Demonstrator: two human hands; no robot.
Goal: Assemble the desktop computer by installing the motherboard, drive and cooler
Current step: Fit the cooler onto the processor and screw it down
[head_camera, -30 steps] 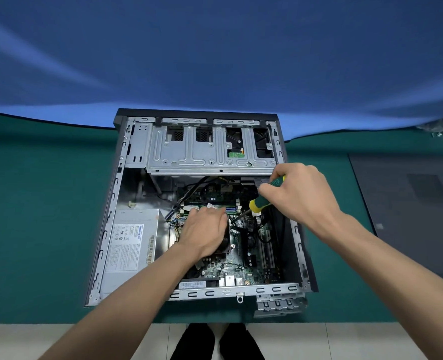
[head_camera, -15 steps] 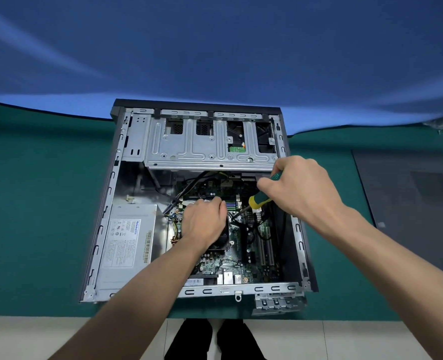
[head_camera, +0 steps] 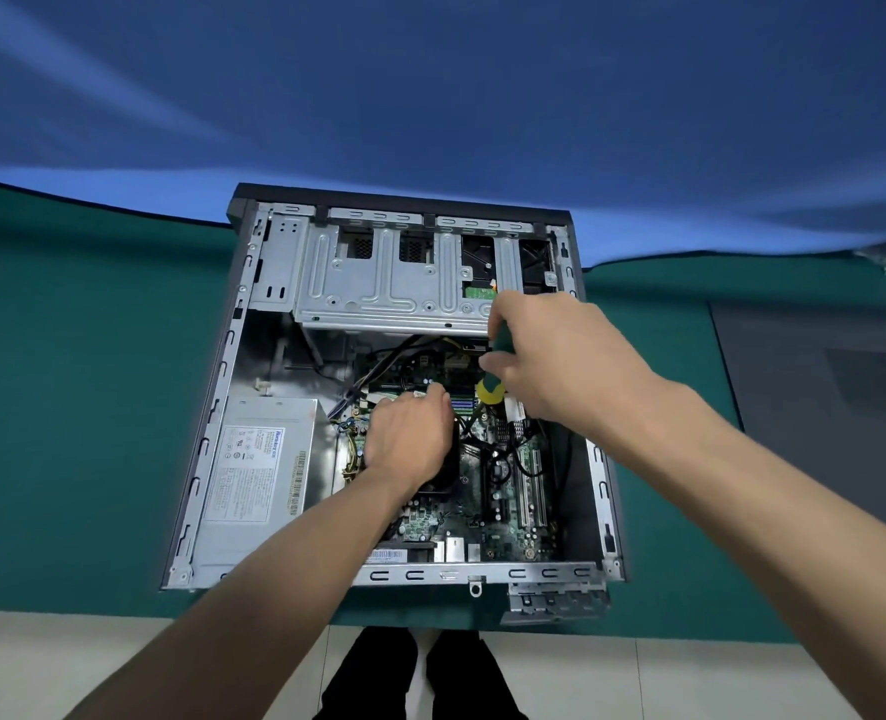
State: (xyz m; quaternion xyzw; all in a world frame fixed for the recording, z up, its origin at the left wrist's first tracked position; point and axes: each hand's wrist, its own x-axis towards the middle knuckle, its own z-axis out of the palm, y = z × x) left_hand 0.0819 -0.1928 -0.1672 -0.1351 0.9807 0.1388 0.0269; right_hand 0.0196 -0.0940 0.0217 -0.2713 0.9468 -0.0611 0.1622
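An open desktop case [head_camera: 207,439] lies on its side on the green table. The green motherboard [head_camera: 503,517] sits in its floor. My left hand [head_camera: 410,439] rests on top of the black cooler [head_camera: 443,478], covering most of it. My right hand [head_camera: 560,356] grips a green and yellow screwdriver [head_camera: 492,389], which points steeply down beside the cooler's upper right corner; its tip is hidden among black cables. The silver drive cage [head_camera: 378,283] spans the far end of the case, and a drive's green board [head_camera: 478,292] shows through it.
A grey power supply [head_camera: 254,475] fills the case's near left corner. A dark side panel [head_camera: 825,407] lies on the table to the right. A blue cloth hangs behind. The table's near edge and my shoes [head_camera: 420,672] are below.
My right hand has tipped the screwdriver more upright and shifted slightly toward the drive cage. My left hand stays on the cooler. The view has tilted a little.
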